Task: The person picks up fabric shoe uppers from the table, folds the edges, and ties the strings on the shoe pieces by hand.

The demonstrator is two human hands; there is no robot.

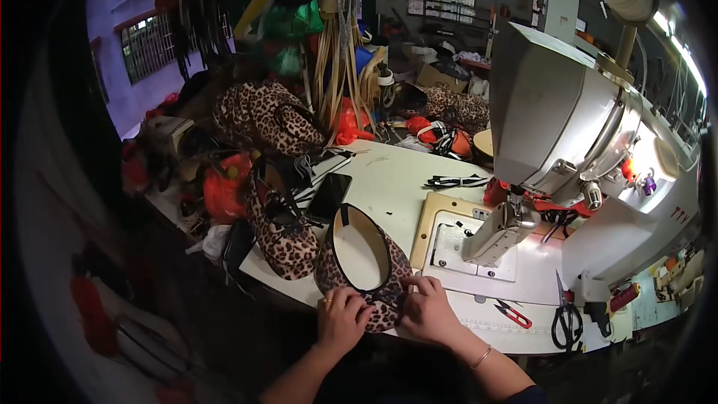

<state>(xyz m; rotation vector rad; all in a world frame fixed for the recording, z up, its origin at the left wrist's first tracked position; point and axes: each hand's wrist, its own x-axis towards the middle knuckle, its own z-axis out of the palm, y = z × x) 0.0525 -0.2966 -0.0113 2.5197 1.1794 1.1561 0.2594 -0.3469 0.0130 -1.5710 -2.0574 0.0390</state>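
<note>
A leopard-print shoe upper lies at the table's front edge. Its oval opening is edged in black, the inside is pale, and a small black tab sits at the far end. My left hand has its fingers curled on the near left part of the upper. On the near right side, my right hand pinches the edge, its fingertips partly hidden. Both hands are closed on the piece. A second leopard-print upper rests just left of it.
A sewing machine with a raised post stands at right. Red-handled thread snips and black scissors lie at front right. A phone sits behind the uppers. Piled leopard-print pieces and a red bag crowd the left.
</note>
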